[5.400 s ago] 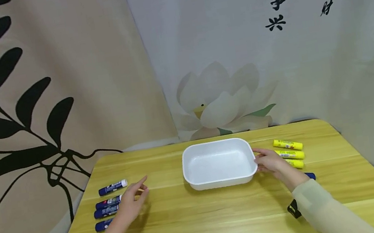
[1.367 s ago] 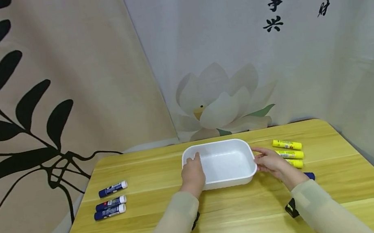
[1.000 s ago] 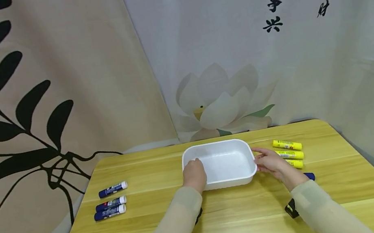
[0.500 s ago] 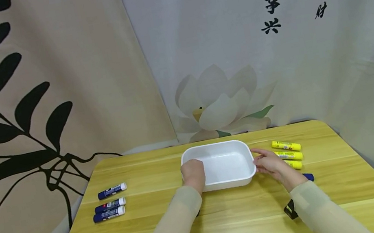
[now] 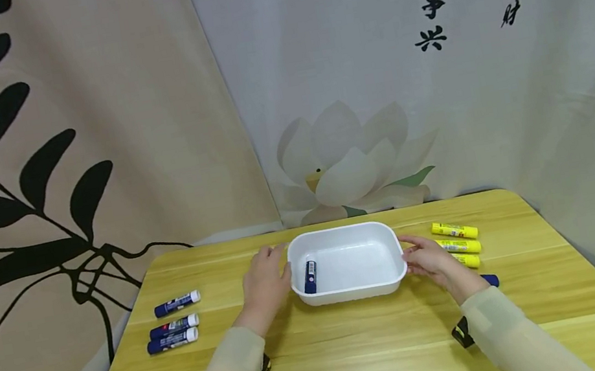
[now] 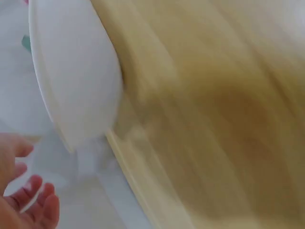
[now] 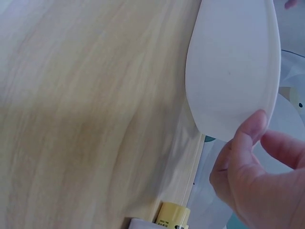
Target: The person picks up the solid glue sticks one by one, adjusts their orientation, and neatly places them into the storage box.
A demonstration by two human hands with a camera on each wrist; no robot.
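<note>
Since half a second ago, the left hand (image 5: 263, 283) has come out of the white tray (image 5: 358, 264) to just beyond its left rim, leaving a blue stick (image 5: 310, 277) in view, lying inside near the left wall. Its fingers are apart and hold nothing. Placing that stick looks finished; another would call for a reach back to the three blue sticks (image 5: 177, 303), well apart near the table's left edge. Tray floor to the right of the stick offers room. The right hand (image 5: 430, 258) touches the tray's right end by the rim; whether it pinches, I cannot tell. Beside it lie three yellow sticks (image 5: 455, 230) and, partly hidden, a blue item (image 5: 490, 280). Behind the tray, only a narrow strip of table (image 5: 361, 352) separates it from the far edge.
</note>
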